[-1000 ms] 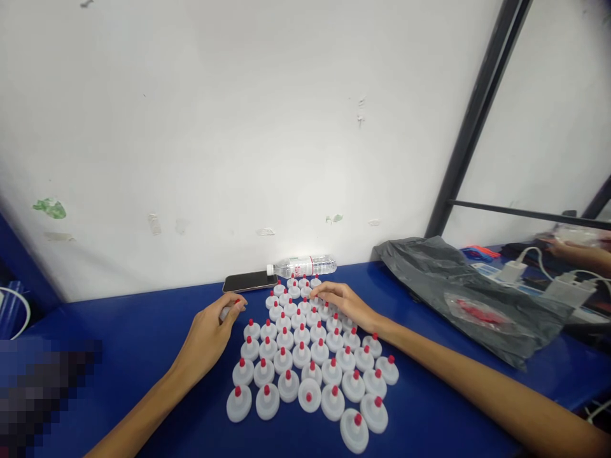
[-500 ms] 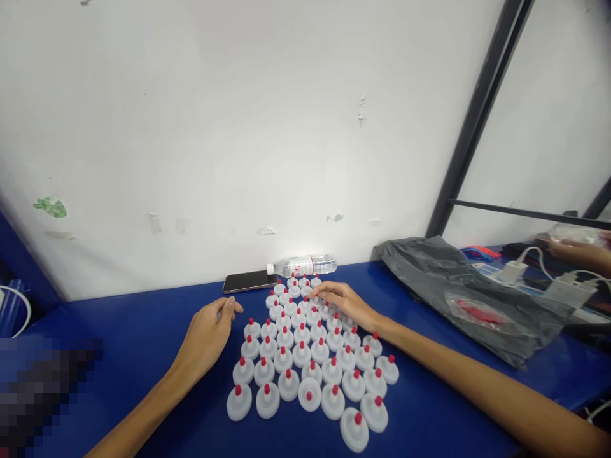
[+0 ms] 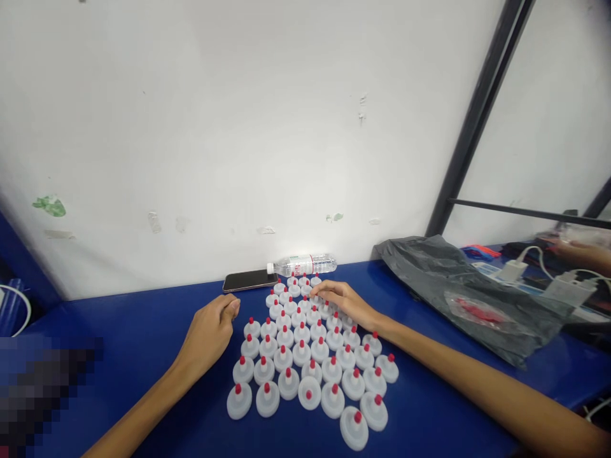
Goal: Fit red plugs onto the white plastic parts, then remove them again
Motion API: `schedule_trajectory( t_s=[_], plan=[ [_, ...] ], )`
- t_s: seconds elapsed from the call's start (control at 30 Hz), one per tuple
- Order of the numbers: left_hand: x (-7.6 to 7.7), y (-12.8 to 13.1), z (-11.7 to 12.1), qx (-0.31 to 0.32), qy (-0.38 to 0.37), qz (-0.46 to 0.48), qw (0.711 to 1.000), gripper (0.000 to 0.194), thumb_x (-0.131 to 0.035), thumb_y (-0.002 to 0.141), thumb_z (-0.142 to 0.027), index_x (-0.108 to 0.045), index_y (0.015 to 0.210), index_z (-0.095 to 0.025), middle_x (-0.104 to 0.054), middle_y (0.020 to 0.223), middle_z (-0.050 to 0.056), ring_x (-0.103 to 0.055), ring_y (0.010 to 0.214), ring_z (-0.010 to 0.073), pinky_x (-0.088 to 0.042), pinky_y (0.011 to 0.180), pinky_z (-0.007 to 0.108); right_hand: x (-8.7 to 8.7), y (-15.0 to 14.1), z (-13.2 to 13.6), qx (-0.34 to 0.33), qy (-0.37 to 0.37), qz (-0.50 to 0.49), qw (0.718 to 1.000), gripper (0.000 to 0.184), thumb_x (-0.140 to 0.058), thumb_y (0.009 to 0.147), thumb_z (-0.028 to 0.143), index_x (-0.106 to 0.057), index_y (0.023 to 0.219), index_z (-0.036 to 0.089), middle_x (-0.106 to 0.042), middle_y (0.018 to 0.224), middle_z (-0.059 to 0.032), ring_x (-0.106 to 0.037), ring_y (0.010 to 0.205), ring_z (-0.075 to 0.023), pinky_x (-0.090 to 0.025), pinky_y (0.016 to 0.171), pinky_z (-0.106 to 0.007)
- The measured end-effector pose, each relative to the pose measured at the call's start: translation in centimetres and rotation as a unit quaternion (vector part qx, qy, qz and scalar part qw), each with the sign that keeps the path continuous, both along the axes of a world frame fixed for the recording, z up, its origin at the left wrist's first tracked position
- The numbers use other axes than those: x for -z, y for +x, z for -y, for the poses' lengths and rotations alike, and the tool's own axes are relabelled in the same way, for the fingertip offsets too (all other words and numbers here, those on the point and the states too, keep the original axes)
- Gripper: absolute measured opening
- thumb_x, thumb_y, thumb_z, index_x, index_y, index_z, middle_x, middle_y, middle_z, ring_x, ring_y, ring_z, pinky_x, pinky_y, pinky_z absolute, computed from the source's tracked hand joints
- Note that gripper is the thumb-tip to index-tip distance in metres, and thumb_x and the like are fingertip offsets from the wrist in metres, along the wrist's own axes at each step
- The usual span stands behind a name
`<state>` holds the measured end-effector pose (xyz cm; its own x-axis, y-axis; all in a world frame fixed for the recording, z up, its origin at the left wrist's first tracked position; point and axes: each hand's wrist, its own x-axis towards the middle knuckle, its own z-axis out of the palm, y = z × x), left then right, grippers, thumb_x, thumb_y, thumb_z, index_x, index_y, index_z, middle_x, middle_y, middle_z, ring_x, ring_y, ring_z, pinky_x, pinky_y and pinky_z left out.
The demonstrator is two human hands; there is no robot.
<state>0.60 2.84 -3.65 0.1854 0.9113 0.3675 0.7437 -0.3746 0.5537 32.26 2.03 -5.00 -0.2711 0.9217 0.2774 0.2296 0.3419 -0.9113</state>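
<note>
Rows of round white plastic caps (image 3: 301,353) with red tips stand on the blue table, most with the tip up. One cap (image 3: 309,394) near the front is tilted, its red tip facing me. To the left of the rows, my left hand (image 3: 212,327) is closed, thumb against the curled fingers; anything inside is hidden. My right hand (image 3: 344,303) lies over the far right part of the rows. Its bent fingertips come together at a cap partly covered by them, and what they pinch is too small to make out.
Behind the caps lie a phone (image 3: 251,280) and a clear bottle (image 3: 305,264) on its side, by the white wall. A grey plastic bag (image 3: 429,270) with a small packet of red pieces (image 3: 477,311) lies right. Beyond are chargers (image 3: 570,289) and another person's hand (image 3: 580,253).
My left hand has curled in and shifted slightly, its fingertips now tucked away. My right hand stays almost in place over the caps. The other person's hand has moved a little.
</note>
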Motion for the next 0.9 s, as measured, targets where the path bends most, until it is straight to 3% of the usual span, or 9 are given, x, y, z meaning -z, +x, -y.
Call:
schedule_trajectory(
  t_s=[0.63, 0.9],
  plan=[
    [-0.08, -0.10, 0.45, -0.001, -0.023, 0.046, 0.999, 0.043, -0.031, 0.095, -0.054, -0.053, 0.073, -0.024, -0.061, 0.069, -0.001, -0.058, 0.068, 0.0203, -0.042, 0.067, 0.030, -0.45, -0.23, 0.22, -0.002, 0.003, 0.008, 1.000, 0.022, -0.058, 0.093, 0.039, -0.074, 0.100, 0.025, -0.074, 0.106, -0.0045, -0.064, 0.107, -0.0264, -0.045, 0.099, -0.043],
    [-0.27, -0.06, 0.60, -0.028, -0.048, 0.057, 0.997, 0.039, -0.037, 0.092, -0.046, -0.045, 0.061, -0.023, -0.048, 0.054, -0.004, -0.045, 0.054, 0.0158, -0.033, 0.056, 0.028, -0.67, -0.33, 0.33, -0.005, 0.001, 0.009, 1.000, 0.022, -0.058, 0.094, 0.038, -0.075, 0.100, 0.025, -0.074, 0.105, -0.0048, -0.064, 0.106, -0.0266, -0.045, 0.100, -0.044]
  ],
)
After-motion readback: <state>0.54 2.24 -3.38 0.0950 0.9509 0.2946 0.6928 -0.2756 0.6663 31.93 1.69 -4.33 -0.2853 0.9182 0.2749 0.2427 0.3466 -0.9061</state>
